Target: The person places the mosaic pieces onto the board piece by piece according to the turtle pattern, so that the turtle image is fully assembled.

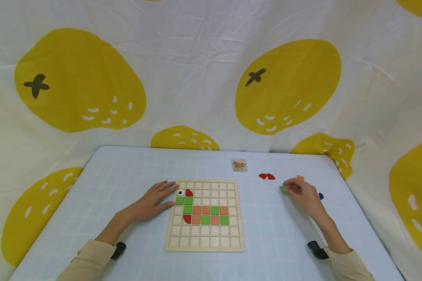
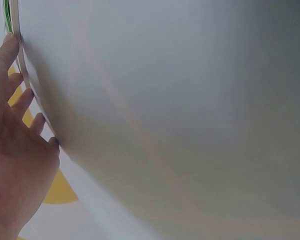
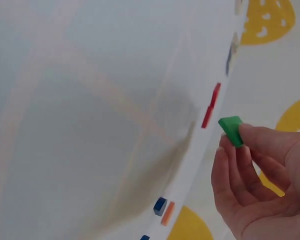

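A wooden grid board (image 1: pixel 204 248) lies on the table, with green, orange and red tiles and a white eye tile (image 1: pixel 181 192) set in its squares. My left hand (image 1: pixel 154 200) rests at the board's left edge, fingers spread and fairly straight. In the left wrist view that hand (image 2: pixel 17 125) touches the board's edge. Between thumb and fingers, my right hand (image 1: pixel 303 196) pinches a green square tile (image 1: pixel 283 189), right of the board. The right wrist view shows the green tile (image 3: pixel 231 130) held off the table by the hand (image 3: pixel 262 177).
Two red quarter-round tiles (image 1: pixel 267 176) lie right of the board, near a small picture card (image 1: pixel 239 165). An orange tile (image 1: pixel 300 178) and a dark blue tile (image 1: pixel 321 196) lie around the right hand. A patterned cloth (image 1: pixel 197 78) hangs behind the table.
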Action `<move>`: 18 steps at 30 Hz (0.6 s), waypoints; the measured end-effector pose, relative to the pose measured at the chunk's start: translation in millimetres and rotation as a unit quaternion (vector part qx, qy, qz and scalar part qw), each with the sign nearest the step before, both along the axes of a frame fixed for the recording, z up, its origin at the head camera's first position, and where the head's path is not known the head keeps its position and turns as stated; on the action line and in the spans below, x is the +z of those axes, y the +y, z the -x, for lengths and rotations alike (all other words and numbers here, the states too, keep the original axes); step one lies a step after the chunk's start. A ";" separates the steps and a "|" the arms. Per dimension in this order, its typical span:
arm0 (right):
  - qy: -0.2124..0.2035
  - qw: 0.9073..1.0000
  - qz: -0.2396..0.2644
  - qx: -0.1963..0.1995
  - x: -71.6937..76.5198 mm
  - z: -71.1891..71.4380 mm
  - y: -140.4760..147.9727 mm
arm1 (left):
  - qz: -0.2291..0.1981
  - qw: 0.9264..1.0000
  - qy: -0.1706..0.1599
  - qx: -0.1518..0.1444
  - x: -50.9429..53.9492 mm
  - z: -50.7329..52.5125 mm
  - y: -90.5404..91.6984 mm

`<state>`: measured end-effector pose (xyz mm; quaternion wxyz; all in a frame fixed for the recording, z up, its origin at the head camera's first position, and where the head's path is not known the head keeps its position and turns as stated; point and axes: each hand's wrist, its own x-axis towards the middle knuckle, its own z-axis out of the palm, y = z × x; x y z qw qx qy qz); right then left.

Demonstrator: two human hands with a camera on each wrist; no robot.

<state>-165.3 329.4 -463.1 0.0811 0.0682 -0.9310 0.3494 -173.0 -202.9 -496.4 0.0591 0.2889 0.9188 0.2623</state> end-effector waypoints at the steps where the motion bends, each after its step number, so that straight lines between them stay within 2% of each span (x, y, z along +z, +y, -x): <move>1: -0.004 1.000 0.001 -0.001 -0.1 0.2 -2.6 | -0.002 1.000 0.000 -0.001 -0.1 0.1 -0.2; 5: -0.020 1.000 0.009 -0.004 1.2 -0.2 -14.4 | -0.006 1.000 0.002 -0.004 0.5 -0.3 -0.3; 11: -0.016 1.000 0.013 0.001 2.0 0.9 -33.1 | -0.007 1.000 0.006 -0.003 2.1 -2.2 0.1; 18: -0.034 0.998 0.050 0.017 0.6 2.2 -54.3 | -0.006 1.000 -0.001 -0.001 -0.6 0.1 -0.9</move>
